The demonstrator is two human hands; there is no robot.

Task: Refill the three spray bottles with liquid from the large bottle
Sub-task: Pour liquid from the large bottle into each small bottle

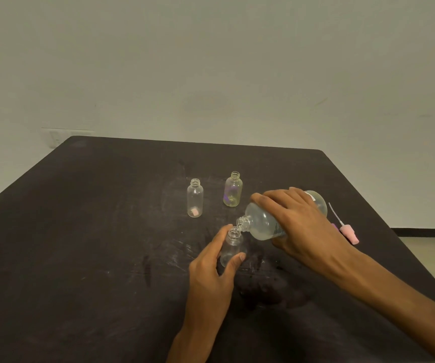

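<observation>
Over small bottle [233, 247], right hand [305, 226] tips lg bottle [263, 224].

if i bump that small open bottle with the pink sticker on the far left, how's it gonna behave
The bottle with the pink sticker looks empty and thin-walled, so it is probably very light and would skid or tip at a nudge. It stands tall on a narrow base, and being round it would likely roll across the table. With no cap on, nothing much should spill.

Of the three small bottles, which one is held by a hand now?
The nearest small bottle, gripped by the left hand under the large bottle's mouth. The far two, one with a pink patch, one with purple, stand untouched.
</observation>
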